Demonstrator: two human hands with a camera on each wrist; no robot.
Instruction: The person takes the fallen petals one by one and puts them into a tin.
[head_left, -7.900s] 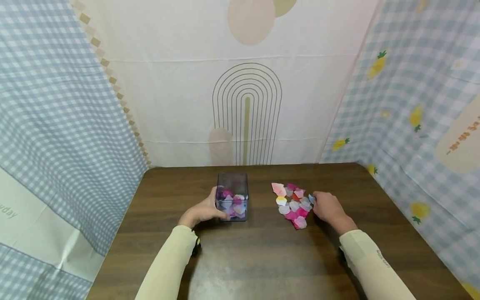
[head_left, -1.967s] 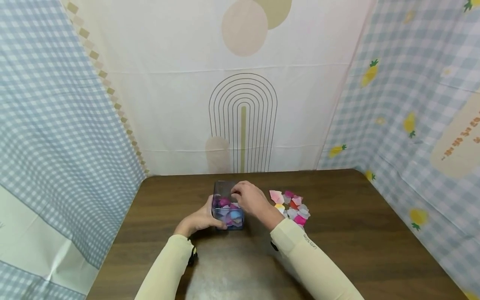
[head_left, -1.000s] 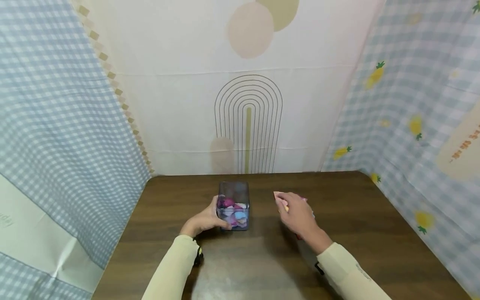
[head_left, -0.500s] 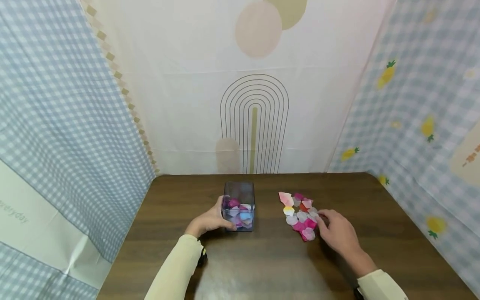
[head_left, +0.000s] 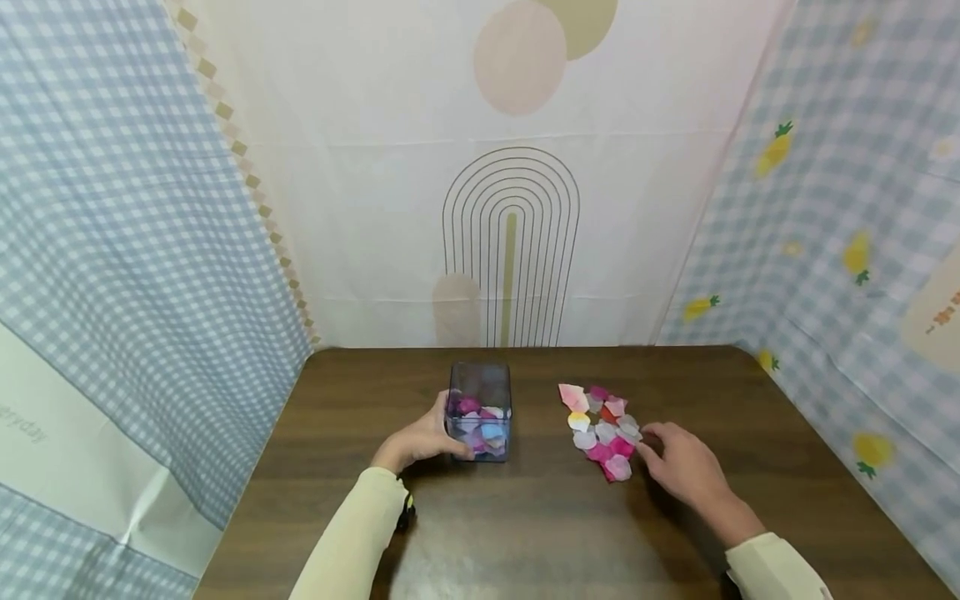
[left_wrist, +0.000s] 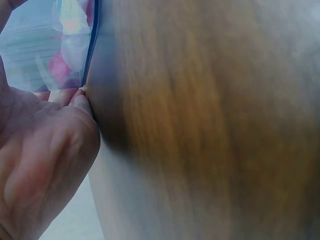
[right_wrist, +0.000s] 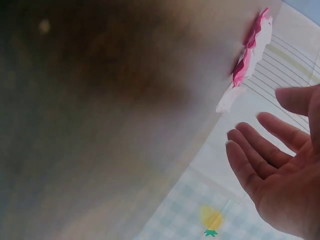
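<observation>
My left hand [head_left: 422,437] grips a clear bluish plastic box [head_left: 482,392] from its left side, thumb at the near face. Thin petal-like pieces [head_left: 483,429] in magenta, white and light blue fill the lower part of the box. On the table to its right lies a loose patch of similar pieces [head_left: 600,454], pink, white, red and yellow. My right hand [head_left: 686,471] is at the right edge of that patch, thumb and forefinger beside a whitish piece [head_left: 628,428]. In the right wrist view, the fingers [right_wrist: 250,162] are spread and loosely bent, holding nothing visible.
A dark wooden table [head_left: 525,525] carries everything. Behind it hangs a white patterned curtain [head_left: 375,208], with blue checked cloth [head_left: 150,208] on the left and more checked cloth [head_left: 817,192] on the right. Bare tabletop lies between box and patch.
My right hand has gone from over the box to above the patch, then to its right edge. A light-blue piece seen at the patch earliest now shows in the box. The left hand keeps its grip.
</observation>
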